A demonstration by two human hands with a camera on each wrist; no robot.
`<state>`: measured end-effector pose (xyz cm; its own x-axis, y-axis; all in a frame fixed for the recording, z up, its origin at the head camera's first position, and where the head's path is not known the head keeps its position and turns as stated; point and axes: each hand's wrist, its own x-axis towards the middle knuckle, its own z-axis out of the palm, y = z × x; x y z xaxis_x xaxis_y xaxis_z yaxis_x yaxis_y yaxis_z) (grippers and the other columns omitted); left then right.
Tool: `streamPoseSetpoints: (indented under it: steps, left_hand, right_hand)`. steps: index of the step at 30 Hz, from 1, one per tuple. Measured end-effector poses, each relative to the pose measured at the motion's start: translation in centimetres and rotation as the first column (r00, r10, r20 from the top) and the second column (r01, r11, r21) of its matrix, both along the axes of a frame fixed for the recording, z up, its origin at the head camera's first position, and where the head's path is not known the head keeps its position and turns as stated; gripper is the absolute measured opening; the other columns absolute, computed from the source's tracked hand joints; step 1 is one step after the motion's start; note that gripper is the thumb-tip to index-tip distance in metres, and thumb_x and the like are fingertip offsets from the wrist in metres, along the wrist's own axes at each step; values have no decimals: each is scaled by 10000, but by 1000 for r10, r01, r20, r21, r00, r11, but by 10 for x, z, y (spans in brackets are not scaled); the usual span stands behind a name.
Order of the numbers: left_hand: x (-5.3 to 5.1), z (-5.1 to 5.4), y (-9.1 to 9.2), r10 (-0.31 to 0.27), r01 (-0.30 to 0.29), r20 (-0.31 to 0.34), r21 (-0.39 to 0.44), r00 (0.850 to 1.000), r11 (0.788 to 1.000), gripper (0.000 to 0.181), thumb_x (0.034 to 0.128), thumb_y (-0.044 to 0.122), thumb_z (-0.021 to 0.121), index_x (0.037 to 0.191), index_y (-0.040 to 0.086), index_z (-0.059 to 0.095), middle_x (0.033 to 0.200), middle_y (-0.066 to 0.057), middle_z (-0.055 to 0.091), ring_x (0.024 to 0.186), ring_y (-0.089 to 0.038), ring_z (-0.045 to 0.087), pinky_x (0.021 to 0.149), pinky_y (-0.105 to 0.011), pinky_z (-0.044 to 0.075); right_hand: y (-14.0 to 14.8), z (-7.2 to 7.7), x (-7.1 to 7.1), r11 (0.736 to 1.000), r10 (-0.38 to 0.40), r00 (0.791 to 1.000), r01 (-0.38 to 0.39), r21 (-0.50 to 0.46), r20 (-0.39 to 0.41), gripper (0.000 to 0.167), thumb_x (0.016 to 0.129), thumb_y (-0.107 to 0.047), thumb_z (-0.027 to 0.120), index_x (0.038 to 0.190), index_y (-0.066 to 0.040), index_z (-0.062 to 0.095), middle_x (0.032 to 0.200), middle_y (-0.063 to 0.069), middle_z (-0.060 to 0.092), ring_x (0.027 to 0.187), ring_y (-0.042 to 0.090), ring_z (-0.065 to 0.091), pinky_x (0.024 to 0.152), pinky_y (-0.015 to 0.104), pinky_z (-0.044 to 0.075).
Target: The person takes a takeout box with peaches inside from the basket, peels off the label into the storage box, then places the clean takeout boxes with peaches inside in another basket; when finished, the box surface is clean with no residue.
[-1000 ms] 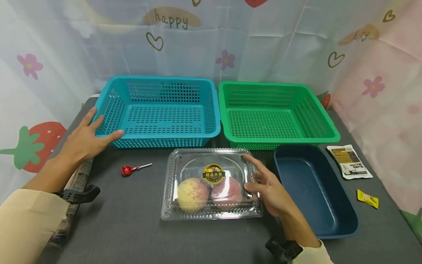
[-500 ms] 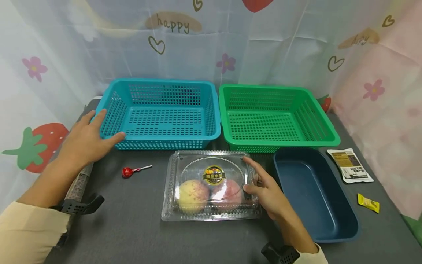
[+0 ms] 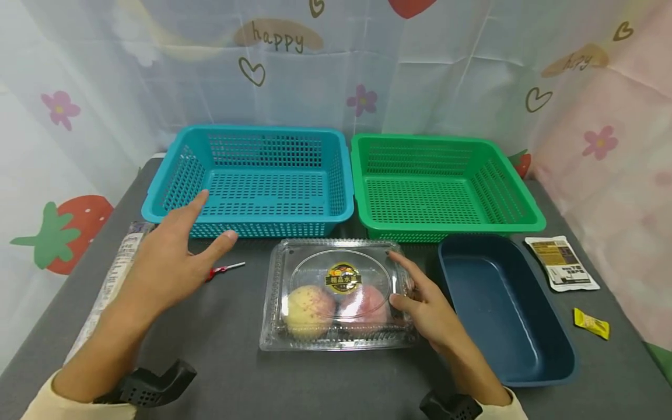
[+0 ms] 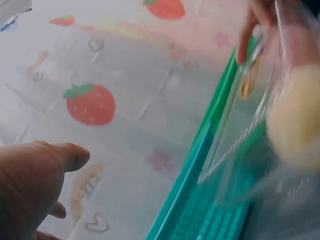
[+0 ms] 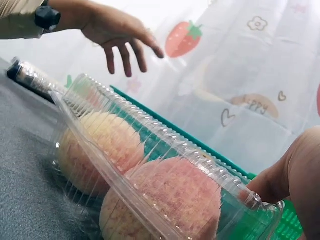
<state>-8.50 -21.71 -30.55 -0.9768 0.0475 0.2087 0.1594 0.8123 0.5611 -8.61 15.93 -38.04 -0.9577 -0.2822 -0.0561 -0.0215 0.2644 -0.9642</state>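
A clear plastic fruit box [image 3: 280, 335] with two peaches [image 3: 310, 312] inside lies on the grey table, its lid down. At its right side, my right hand [image 3: 433, 309] grips the edge, thumb and forefinger on the lid; the other fingers are partly hidden. My left hand [image 3: 168, 262] hovers over the table in front of the blue basket [image 3: 336, 219], fingers spread and holding nothing. Beneath it a red lollipop [image 3: 229, 268] is mostly covered, with its white stick showing. The left hand also appears raised beyond the box in the right wrist view.
A green basket [image 3: 451, 224] stands beside the blue one at the back. To the right are a dark blue tub [image 3: 567, 373], a white and brown packet [image 3: 562, 262] and a yellow wrapped sweet [image 3: 591, 324]. A long printed plastic-wrapped item [image 3: 118, 268] lies along the left.
My left hand has left the blue basket's left rim and moved right and toward me, now covering the lollipop's head. The right hand stays on the fruit box.
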Motion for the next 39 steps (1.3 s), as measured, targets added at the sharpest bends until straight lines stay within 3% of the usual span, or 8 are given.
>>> streamPoseSetpoints:
  steps: [10, 20, 27, 30, 32, 34, 36, 39]
  left_hand:
    - [12, -29, 27, -95, 86, 67, 127, 993, 988, 825, 924, 516, 589, 1548, 367, 72, 1525, -188, 277, 1276, -410, 402, 918, -639, 373]
    - [10, -57, 45, -182, 157, 147, 166, 972, 973, 790, 920, 540, 578, 1555, 326, 161, 1475, -156, 363, 1217, -374, 478, 892, -649, 396]
    - [5, -71, 55, -225, 204, 173, 133, 959, 970, 764, 915, 569, 559, 1549, 323, 212, 1446, -186, 388, 1254, -419, 423, 922, -684, 349]
    - [4, -76, 58, -237, 215, 193, 130, 952, 968, 753, 915, 576, 552, 1546, 318, 234, 1426, -198, 405, 1245, -433, 429, 913, -681, 363]
    - [4, -78, 58, -243, 218, 206, 135, 948, 967, 747, 912, 574, 556, 1542, 315, 249, 1405, -204, 420, 1233, -438, 438, 904, -676, 375]
    - [3, -79, 59, -242, 216, 212, 139, 947, 966, 747, 900, 567, 578, 1534, 311, 277, 1333, -195, 463, 1152, -397, 497, 860, -633, 427]
    - [1, -79, 59, -242, 213, 214, 149, 946, 966, 753, 883, 551, 612, 1525, 305, 304, 1193, -162, 502, 991, -324, 540, 753, -533, 478]
    - [-2, -80, 61, -239, 206, 207, 166, 949, 964, 769, 848, 511, 673, 1508, 283, 349, 944, -104, 471, 748, -211, 464, 582, -371, 411]
  right_hand:
    - [0, 0, 2, 998, 1, 999, 1, 63, -36, 663, 933, 39, 539, 1497, -258, 358, 705, 87, 343, 569, 186, 325, 524, 306, 359]
    - [1, -2, 2, 996, 10, 998, -5, 86, -56, 658, 932, 41, 540, 1498, -242, 360, 671, 68, 334, 560, 180, 324, 512, 301, 367]
    - [2, -1, 1, 996, 26, 998, -21, 89, -55, 651, 939, 35, 537, 1503, -230, 350, 737, 86, 330, 561, 174, 318, 532, 304, 374]
    - [3, -1, 0, 994, 51, 996, -44, 98, -70, 639, 950, 15, 538, 1507, -228, 341, 1028, 131, 484, 603, 177, 383, 631, 340, 399]
    - [3, -1, 0, 992, 68, 994, -58, 115, -81, 628, 958, -7, 542, 1508, -230, 339, 1276, 129, 449, 624, 189, 400, 693, 374, 393]
    - [4, 0, -1, 988, 81, 993, -68, 139, -90, 627, 963, -25, 548, 1509, -245, 335, 1451, 77, 340, 741, 206, 480, 758, 409, 382]
    - [3, 2, 0, 982, 77, 993, -60, 181, -89, 624, 968, -53, 558, 1508, -272, 336, 1454, 50, 353, 833, 212, 492, 774, 416, 375]
    - [2, 9, 2, 953, 68, 993, -36, 302, -97, 634, 970, -118, 586, 1511, -316, 322, 1102, 66, 578, 791, 206, 499, 692, 384, 407]
